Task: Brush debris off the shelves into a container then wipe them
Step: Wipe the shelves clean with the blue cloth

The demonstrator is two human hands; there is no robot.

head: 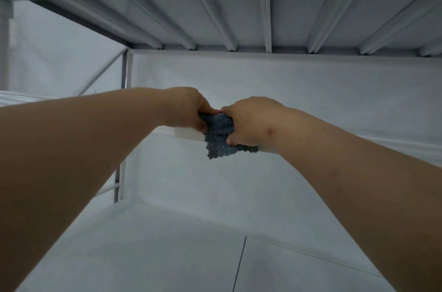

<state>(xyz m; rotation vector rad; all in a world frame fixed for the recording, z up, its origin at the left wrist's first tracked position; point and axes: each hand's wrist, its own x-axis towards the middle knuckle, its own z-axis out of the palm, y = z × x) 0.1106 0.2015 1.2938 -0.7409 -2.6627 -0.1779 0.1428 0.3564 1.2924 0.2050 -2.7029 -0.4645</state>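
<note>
A dark blue knobbly cloth (218,138) is bunched between both hands at the front edge of a white shelf (189,135). My left hand (189,107) grips the cloth's upper left part, fingers curled under it. My right hand (251,121) grips its right side, thumb low on the fabric, and a corner of the cloth hangs down over the shelf's front lip. The shelf surface itself is hidden behind my hands and arms. No brush or container shows.
Overhead runs the ribbed underside of a higher white shelf (239,16). A metal upright (124,71) stands at the left. A white back wall (287,85) closes the bay, and a white tiled floor (191,243) lies below.
</note>
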